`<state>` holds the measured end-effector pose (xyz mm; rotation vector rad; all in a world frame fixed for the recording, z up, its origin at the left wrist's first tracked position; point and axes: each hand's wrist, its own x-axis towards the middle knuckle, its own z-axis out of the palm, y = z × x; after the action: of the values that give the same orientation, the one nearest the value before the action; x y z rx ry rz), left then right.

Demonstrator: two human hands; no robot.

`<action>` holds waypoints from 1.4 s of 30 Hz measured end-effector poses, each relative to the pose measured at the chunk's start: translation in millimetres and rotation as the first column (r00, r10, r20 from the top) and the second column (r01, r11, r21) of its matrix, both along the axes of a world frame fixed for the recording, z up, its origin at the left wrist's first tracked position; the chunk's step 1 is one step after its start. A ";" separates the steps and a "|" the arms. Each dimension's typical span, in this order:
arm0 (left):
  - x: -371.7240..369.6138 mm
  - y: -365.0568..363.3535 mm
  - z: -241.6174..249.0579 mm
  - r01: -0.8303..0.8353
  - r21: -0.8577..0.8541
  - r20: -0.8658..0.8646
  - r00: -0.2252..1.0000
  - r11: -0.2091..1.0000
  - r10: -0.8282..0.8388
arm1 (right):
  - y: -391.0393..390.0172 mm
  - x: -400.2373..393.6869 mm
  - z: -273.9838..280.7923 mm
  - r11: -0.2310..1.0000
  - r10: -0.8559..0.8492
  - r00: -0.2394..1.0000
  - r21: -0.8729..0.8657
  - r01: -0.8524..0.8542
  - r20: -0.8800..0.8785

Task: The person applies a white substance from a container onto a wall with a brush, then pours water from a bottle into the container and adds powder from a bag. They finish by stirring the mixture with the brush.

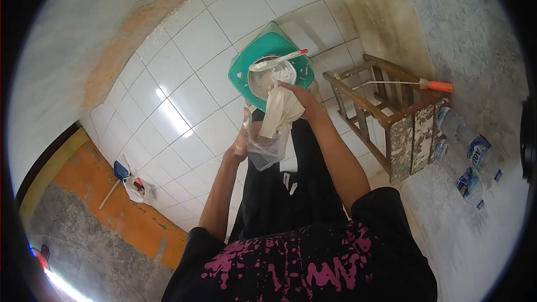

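A crumpled clear plastic bag (264, 154) with a cream-coloured mass (281, 113) in or against it hangs between my hands. My left hand (241, 141) has its fingers around the bag's left side. On the right, my right hand (307, 105) grips the upper part of the cream-coloured mass. Just beyond stands a green plastic stool (238, 80), bearing a clear round tub (258, 86) with whitish paste inside. Across the tub's rim lies a paste-coated tool (277, 61) with a red handle end; its working end is too smeared to name.
To the right a worn wooden step stool (386, 117) carries a paint roller frame with an orange handle (439, 86). Clear plastic bottles with blue labels (465, 182) lie beside it. A white bag (137, 190) and a blue dustpan-like item (120, 170) are far left.
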<state>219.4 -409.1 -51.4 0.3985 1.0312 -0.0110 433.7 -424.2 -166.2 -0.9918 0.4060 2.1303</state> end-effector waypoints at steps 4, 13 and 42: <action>-10.0 -0.9 -8.1 0.026 0.033 -0.020 0.999 0.999 -0.025 | 0.5 -6.5 -6.7 0.999 0.031 0.999 0.031 -0.032 0.026; -7.2 5.3 -23.9 0.084 0.056 0.032 0.996 0.995 -0.085 | -3.6 -3.0 -7.7 0.999 -0.040 0.998 -0.019 0.041 0.048; -22.5 -16.6 -11.3 0.252 -0.015 0.010 0.968 0.968 -0.252 | -32.6 -21.5 10.1 0.997 0.031 1.000 -0.069 -0.030 0.004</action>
<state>196.9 -425.7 -62.7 0.5130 0.9658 -0.2455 412.2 -456.8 -156.1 -1.0477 0.4671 2.1533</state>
